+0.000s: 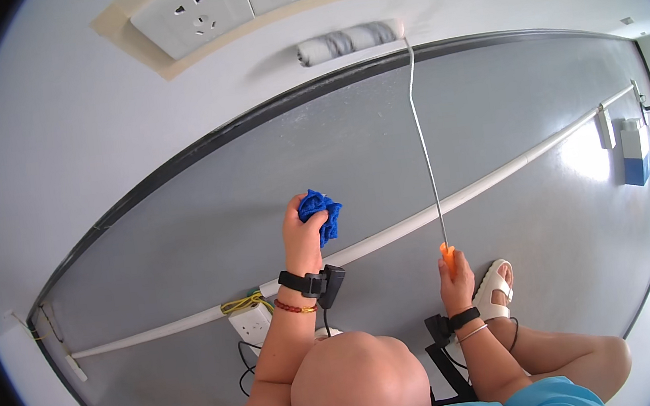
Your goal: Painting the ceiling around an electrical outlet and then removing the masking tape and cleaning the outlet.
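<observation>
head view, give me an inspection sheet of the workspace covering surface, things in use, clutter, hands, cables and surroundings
Surface: gray floor, pale specks near the dark skirting.
Things in use: paint roller, white with gray streaks, at the white wall just above the skirting; crumpled blue cloth.
Clutter: blue and white box at far right; socket block beside the left forearm.
Hands: left hand grips the cloth; right hand grips the roller's orange handle.
Cables: yellow and green wires by the socket block; white pipe-like strip across the floor.
Surroundings: wall sockets edged with tape.
</observation>
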Demonstrator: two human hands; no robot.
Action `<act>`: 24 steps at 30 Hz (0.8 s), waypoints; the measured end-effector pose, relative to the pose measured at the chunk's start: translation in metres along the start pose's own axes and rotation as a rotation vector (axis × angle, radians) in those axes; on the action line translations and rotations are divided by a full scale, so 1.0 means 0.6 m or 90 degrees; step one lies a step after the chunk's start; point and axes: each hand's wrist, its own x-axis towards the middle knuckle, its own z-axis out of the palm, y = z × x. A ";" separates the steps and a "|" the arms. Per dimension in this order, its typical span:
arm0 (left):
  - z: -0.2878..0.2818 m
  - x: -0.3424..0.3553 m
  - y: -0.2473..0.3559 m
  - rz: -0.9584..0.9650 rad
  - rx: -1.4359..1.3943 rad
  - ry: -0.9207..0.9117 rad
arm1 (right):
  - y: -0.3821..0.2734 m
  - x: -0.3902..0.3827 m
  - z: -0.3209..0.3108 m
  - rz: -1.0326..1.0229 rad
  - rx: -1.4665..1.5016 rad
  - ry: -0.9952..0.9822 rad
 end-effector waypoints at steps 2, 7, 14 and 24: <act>0.003 0.000 0.000 0.005 -0.005 0.009 | -0.002 0.003 -0.002 -0.003 0.035 0.014; 0.000 0.004 -0.002 0.012 -0.002 -0.001 | -0.011 0.014 -0.008 -0.011 0.093 0.037; -0.002 -0.001 0.000 0.026 -0.003 0.022 | -0.004 0.016 -0.002 -0.002 0.136 0.034; -0.029 0.007 0.006 0.182 -0.081 0.171 | 0.021 0.009 0.020 -0.037 0.077 0.020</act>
